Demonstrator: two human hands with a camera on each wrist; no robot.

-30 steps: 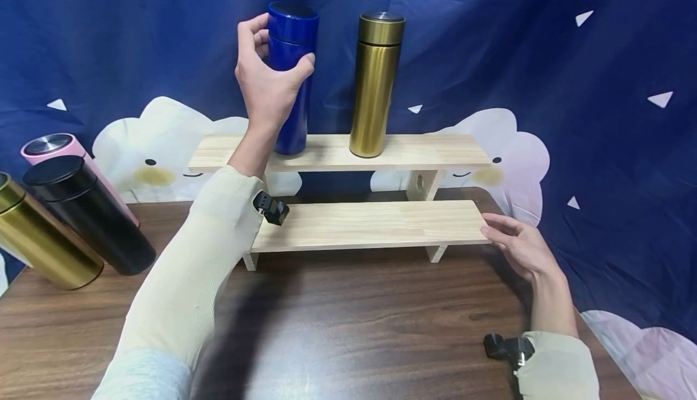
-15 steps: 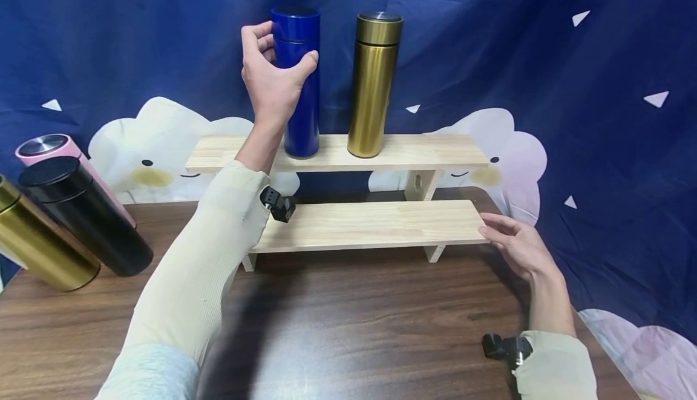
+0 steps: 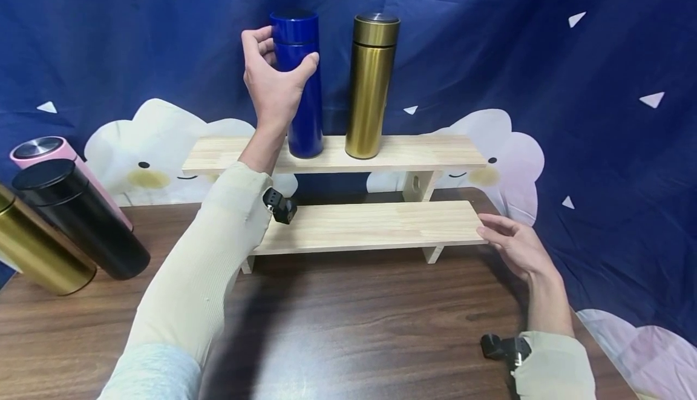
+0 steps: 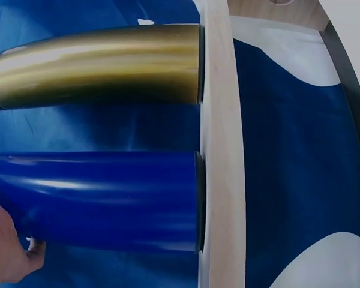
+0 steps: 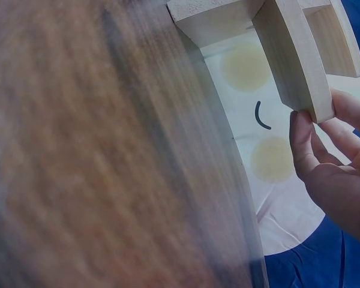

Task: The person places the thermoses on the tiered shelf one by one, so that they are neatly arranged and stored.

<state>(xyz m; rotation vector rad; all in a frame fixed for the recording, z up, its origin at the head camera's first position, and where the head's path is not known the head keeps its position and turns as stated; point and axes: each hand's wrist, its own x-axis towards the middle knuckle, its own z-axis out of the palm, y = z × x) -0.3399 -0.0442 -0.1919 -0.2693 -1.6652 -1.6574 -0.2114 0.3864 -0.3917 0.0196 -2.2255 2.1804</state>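
My left hand [image 3: 274, 91] grips a blue thermos bottle [image 3: 308, 109] around its upper part, thumb on the near right side. The bottle stands upright on the upper board [image 3: 430, 152] of a two-tier wooden shelf; the left wrist view has its base [image 4: 199, 204] right at the board. To its right on that board is a gold thermos bottle [image 3: 372, 97] with a silver-topped lid, a gap between the two. My right hand [image 3: 514, 245] pinches the right end of the lower board [image 3: 376, 224]; in the right wrist view thumb and fingers sit at the board's end [image 5: 321, 108].
At the left of the brown table [image 3: 359, 327] stand a black bottle [image 3: 89, 224], a pink one [image 3: 98, 182] and another gold one [image 3: 40, 242], cut off by the frame. A navy curtain [image 3: 572, 115] with cloud prints hangs close behind the shelf.
The left hand has shifted the blue thermos bottle right, nearer the gold one, and slightly down. My right hand keeps its hold on the lower board. The head view has turned slightly right.
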